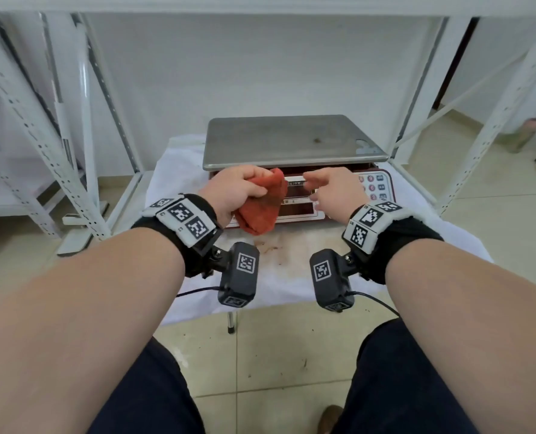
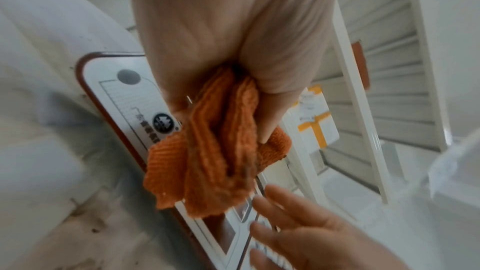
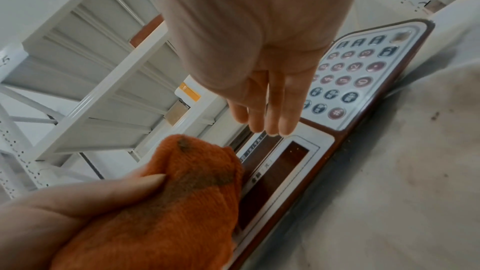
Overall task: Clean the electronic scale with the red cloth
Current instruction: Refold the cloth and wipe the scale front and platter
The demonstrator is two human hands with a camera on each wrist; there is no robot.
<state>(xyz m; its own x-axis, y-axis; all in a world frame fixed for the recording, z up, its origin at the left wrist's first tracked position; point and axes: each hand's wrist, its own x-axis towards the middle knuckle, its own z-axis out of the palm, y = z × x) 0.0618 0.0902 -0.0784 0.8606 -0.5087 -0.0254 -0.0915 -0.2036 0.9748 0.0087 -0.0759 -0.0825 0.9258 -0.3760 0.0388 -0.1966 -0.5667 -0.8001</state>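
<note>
An electronic scale [image 1: 294, 137] with a steel weighing platform and a red-rimmed front panel stands on a white-covered stand. My left hand [image 1: 238, 189] grips a bunched red cloth [image 1: 265, 203] that hangs over the left part of the panel [image 2: 124, 98]. The cloth [image 2: 215, 149] shows dark dirt marks [image 3: 200, 180]. My right hand [image 1: 329, 191] hovers just right of the cloth, above the display windows [image 3: 275, 174], fingers [image 3: 270, 114] straight and holding nothing. The keypad [image 3: 355, 73] lies to its right.
The white cover [image 1: 291, 255] in front of the scale is stained brown. White perforated metal shelf frames [image 1: 57, 145] stand left and right [image 1: 495, 120] of the stand. Tiled floor [image 1: 276, 364] and my dark-trousered knees lie below.
</note>
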